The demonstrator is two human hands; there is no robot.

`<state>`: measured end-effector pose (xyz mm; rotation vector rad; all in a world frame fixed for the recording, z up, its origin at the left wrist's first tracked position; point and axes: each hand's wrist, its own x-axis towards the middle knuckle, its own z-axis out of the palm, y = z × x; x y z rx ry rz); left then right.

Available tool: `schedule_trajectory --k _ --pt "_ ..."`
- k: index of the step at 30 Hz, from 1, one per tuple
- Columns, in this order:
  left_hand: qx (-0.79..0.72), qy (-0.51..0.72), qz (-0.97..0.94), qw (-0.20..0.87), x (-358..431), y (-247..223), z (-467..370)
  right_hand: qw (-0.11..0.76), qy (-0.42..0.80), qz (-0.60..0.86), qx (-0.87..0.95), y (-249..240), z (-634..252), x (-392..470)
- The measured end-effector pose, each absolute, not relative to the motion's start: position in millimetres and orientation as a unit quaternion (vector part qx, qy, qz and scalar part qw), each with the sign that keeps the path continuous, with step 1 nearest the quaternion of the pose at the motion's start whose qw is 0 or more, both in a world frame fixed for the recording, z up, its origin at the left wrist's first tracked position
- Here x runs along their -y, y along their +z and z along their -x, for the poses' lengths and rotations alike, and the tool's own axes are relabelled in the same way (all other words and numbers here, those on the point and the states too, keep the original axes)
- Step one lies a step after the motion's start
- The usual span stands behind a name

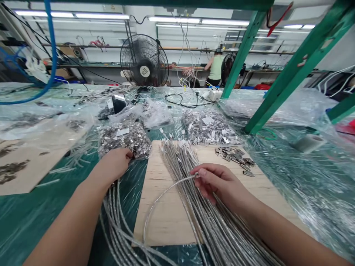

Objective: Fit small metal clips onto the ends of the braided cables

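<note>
In the head view, my right hand (219,183) pinches the end of a thin braided cable (159,195) between thumb and fingertips. That cable curves down to the left. Beneath the hand lies a thick bundle of similar grey braided cables (205,207), stretched over a wooden board (162,220). My left hand (116,162) is at the near edge of a clear plastic bag of small metal parts (122,136). Its fingers are curled together, and whatever they hold is hidden. Several more braided cables (113,207) hang below the left wrist.
Loose metal pieces (235,159) lie on the board's right side, near another bag of metal parts (208,127). Green metal posts (288,74) rise at right, and a roll of clear film (309,143) lies beyond them. A black fan (144,61) and a person (215,68) are behind.
</note>
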<state>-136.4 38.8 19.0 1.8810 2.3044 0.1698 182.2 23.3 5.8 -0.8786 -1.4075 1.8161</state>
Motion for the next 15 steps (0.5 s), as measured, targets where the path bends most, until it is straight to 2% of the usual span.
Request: schedule_trajectory --k 7,12,15 --pt "-0.754 0.154 -0.632 0.092 -21 48 112 0.359 0.752 0.310 0.458 0 -181 -26" --pt "-0.612 0.363 -0.634 0.303 -18 37 71 0.359 0.761 0.312 0.442 -2 -181 -28" --pt "-0.558 0.381 -0.635 0.375 -12 28 45 0.358 0.760 0.312 0.444 -2 -181 -29"
